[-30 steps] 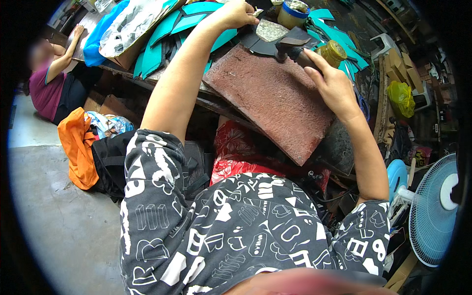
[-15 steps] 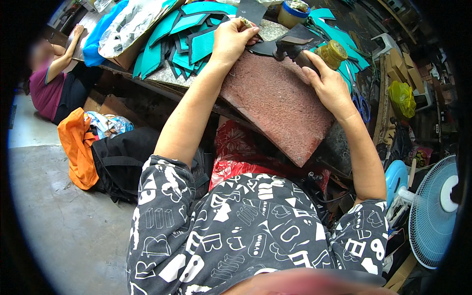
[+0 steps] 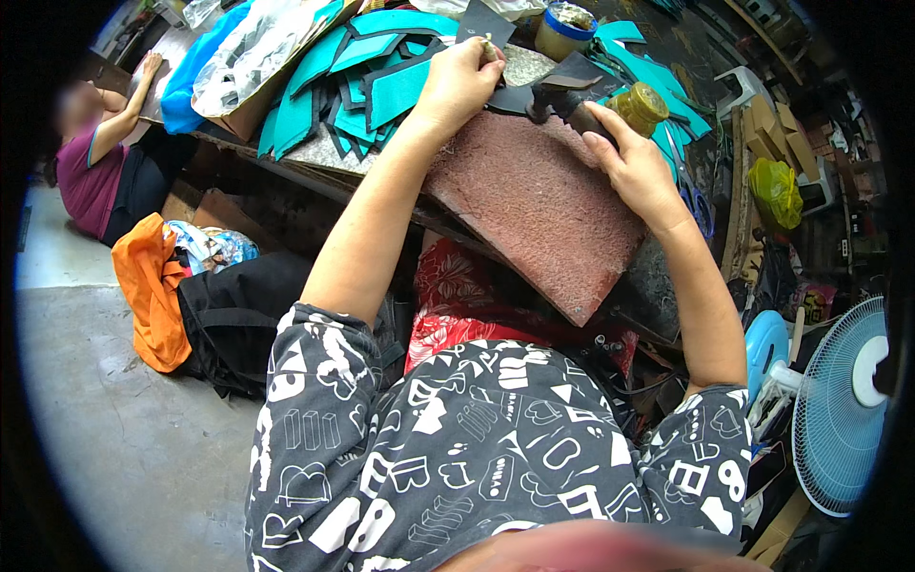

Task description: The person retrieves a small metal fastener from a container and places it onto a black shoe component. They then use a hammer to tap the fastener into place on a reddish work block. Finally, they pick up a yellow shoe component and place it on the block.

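My right hand (image 3: 631, 164) is closed around the dark handle of a hammer (image 3: 583, 116). The hammer's head (image 3: 541, 103) rests low over a black sheet piece (image 3: 513, 99) at the far corner of a reddish, rough-faced board (image 3: 548, 200). My left hand (image 3: 462, 84) is beside that piece with thumb and fingers pinched together. A small pale bit shows at its fingertips, too small to name. Another black piece (image 3: 484, 27) stands up just beyond the left fingers. Teal pieces with black edges (image 3: 396, 91) lie heaped left of my left hand.
A yellowish jar (image 3: 640, 108) and a blue-rimmed tub (image 3: 564, 33) stand beyond the hammer. Blue-handled scissors (image 3: 701, 205) lie at the right. Bags (image 3: 262, 67) crowd the left table end, where another person (image 3: 105, 162) sits. A fan (image 3: 839, 405) stands at lower right.
My left hand has shifted slightly right, and the black piece beyond it shows more. The hammer remains in my right hand, almost in the same place.
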Tool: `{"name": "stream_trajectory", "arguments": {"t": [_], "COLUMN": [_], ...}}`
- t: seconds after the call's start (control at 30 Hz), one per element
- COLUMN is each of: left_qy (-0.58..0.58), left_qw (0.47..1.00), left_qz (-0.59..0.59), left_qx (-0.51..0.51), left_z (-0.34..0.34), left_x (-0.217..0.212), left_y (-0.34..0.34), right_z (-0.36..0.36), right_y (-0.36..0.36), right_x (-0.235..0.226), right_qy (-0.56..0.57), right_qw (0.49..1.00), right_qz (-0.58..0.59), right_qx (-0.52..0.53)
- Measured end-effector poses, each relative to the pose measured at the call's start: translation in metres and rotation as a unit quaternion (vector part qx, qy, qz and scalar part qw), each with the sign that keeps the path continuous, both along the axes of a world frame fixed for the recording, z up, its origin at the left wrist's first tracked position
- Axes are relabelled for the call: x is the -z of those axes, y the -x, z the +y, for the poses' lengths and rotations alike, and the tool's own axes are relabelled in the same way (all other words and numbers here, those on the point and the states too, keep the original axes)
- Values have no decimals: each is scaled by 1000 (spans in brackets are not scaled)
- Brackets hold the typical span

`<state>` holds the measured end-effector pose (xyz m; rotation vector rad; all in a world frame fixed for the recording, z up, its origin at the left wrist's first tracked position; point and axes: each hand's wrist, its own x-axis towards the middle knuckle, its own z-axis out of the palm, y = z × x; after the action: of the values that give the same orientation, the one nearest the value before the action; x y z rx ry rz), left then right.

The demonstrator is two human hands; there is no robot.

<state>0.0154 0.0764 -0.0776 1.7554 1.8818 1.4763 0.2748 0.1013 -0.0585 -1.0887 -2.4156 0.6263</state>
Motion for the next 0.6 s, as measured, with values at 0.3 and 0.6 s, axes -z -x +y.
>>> {"name": "stream_trajectory", "arguments": {"t": [0.3,0.6], "left_qy": [-42,-22], "left_qw": [984,996], "left_qz": [176,86], "left_qx": [10,16], "left_z": [0,-1], "left_x": [-6,-6], "left_y": [-18,-8], "right_z": [1,15], "right_y": [5,4], "right_x": [-82,-30], "right_qy": [-79,-30], "right_qw": [925,994], "right_qz": [364,100], "right_qx": [-78,17]}}
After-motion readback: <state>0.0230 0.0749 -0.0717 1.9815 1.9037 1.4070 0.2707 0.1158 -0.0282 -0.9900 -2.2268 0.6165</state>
